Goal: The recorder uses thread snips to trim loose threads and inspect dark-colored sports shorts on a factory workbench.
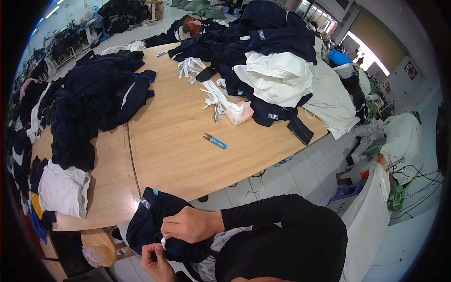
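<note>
A dark navy garment (pixel 155 216) lies bunched over my lap, off the table's front edge, with a small light patch near its upper end. My right hand (pixel 191 224) rests above the cloth, fingers closed in a pinch. Below it, my left hand (pixel 157 262) is closed too, its thumb and forefinger together. Between the two sets of fingertips shows a short white cord or strip (pixel 163 242), gripped by both hands. How it joins the garment is hidden. Blue-handled thread snips (pixel 215 141) lie on the table, away from my hands.
On the wooden table (pixel 174 160) are navy garments (pixel 98 94) at left, folded white cloth (pixel 65 188) and white strips (pixel 217 99). A large navy pile with white clothing (pixel 279 77) stands at the back right. A wooden stool (pixel 99 246) is beneath the front edge.
</note>
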A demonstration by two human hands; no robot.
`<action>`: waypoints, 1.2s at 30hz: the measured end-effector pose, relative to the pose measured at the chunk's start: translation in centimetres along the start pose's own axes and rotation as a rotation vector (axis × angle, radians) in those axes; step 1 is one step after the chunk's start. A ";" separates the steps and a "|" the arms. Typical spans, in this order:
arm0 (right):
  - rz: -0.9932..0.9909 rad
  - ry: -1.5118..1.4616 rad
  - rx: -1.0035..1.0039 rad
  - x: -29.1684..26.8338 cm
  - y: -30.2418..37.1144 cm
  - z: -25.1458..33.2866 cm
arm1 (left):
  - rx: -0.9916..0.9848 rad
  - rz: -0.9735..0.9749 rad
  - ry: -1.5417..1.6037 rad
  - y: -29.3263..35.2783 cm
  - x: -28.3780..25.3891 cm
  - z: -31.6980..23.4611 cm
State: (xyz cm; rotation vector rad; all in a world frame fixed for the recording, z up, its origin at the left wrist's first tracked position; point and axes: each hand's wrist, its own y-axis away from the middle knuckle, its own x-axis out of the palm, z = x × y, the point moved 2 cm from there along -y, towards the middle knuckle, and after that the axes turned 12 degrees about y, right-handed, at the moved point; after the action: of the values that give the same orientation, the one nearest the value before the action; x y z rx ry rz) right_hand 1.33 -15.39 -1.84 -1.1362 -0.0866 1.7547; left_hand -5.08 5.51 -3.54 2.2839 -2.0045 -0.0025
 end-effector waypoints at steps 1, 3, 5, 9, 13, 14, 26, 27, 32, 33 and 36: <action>-0.002 0.000 0.002 0.1 0.1 0.0 | 0.000 0.002 -0.002 0.0 0.0 0.1; -0.003 -0.008 -0.006 0.3 0.3 -0.4 | 0.002 0.001 0.067 -0.2 0.1 0.8; 0.037 0.069 -0.030 0.4 0.2 -0.7 | -0.038 -0.045 0.141 0.2 -1.3 2.4; 0.076 0.182 -0.078 0.6 0.8 -2.9 | -0.143 -0.125 0.459 1.2 -4.1 3.1; 0.188 -0.176 0.086 0.6 1.1 -2.5 | -0.070 -0.038 0.675 -0.3 -3.1 3.6; 0.332 -0.359 0.228 0.2 0.3 -1.9 | -0.063 -0.030 0.780 -0.5 -2.0 2.2; 0.691 -1.484 0.772 0.7 0.6 -2.1 | -0.151 0.202 0.512 2.9 -3.3 -0.9; 0.775 -1.410 0.908 1.6 2.0 -3.1 | -0.203 0.169 0.511 3.6 -3.5 1.9; 0.815 -1.134 0.765 2.2 0.6 -1.7 | -0.092 0.087 0.439 2.5 -1.0 1.4; 0.817 -1.093 0.757 1.8 -0.5 -1.2 | -0.056 0.061 0.337 2.2 -0.6 0.0; 0.773 -1.022 0.715 -0.1 -1.8 -1.9 | -0.081 0.130 0.232 2.8 -2.7 -1.1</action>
State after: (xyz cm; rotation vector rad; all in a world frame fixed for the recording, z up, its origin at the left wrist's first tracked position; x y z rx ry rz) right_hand 3.91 -15.39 -1.86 0.3815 0.3875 2.5740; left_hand -8.11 7.91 -2.44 1.9985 -1.9884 0.1793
